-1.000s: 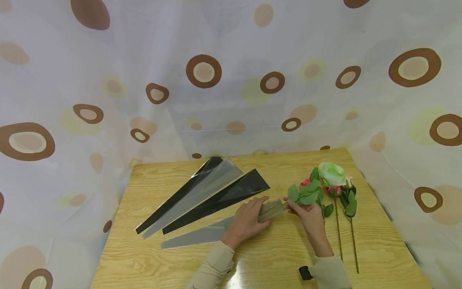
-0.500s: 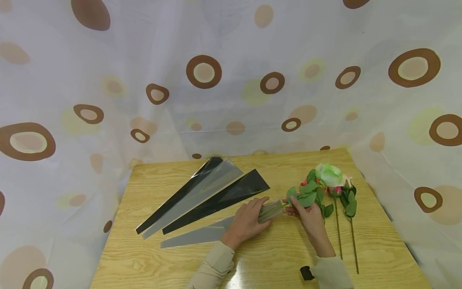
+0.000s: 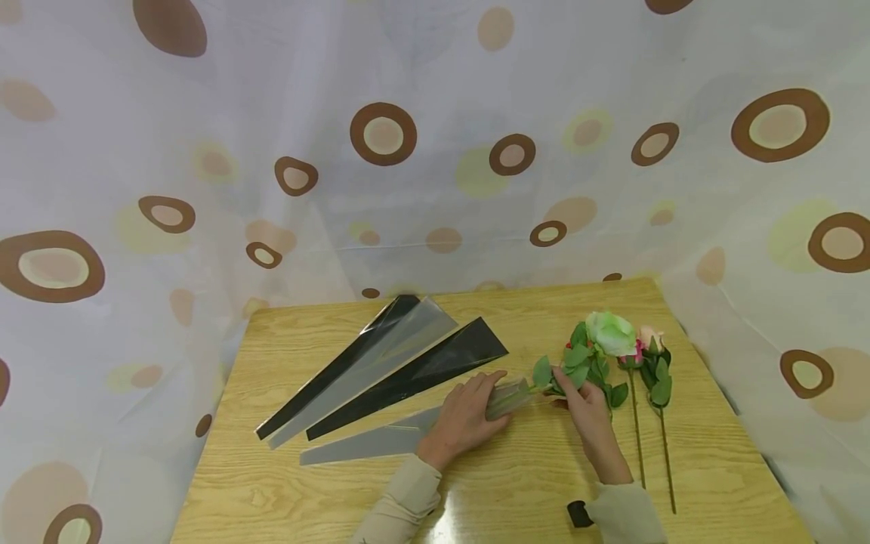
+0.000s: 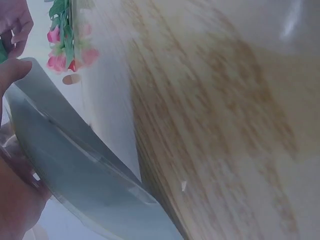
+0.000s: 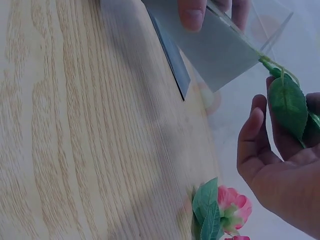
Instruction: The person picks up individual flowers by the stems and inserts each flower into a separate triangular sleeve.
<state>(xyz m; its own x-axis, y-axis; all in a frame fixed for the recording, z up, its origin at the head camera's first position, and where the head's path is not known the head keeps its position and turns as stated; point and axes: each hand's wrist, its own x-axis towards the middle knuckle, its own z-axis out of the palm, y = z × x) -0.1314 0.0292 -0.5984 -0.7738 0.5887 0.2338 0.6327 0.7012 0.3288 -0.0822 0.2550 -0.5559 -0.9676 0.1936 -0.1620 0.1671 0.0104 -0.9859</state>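
A grey see-through cone sleeve [image 3: 381,442] lies on the wooden table [image 3: 516,491]. My left hand [image 3: 491,394] grips its wide mouth, with the thumb on the film [image 4: 75,165]. My right hand [image 3: 561,382] holds the leafy stem of a white-green rose [image 3: 610,333], whose lower stem end sits inside the sleeve mouth [image 5: 220,47]. A green leaf [image 5: 289,106] lies across my right fingers [image 5: 250,145]. The left-hand fingertips [image 5: 192,12] show at the top of the right wrist view.
Two more flowers with pink buds [image 3: 649,340] and long stems [image 3: 664,453] lie to the right of my hands, also seen as pink blooms [image 5: 231,205] [image 4: 59,57]. Black and clear sleeves [image 3: 381,359] fan out at the left. A spotted curtain [image 3: 435,151] surrounds the table.
My right hand has moved the rose leftward, so its leaves and bloom are closer to the sleeve mouth. The left hand has stayed on the sleeve.
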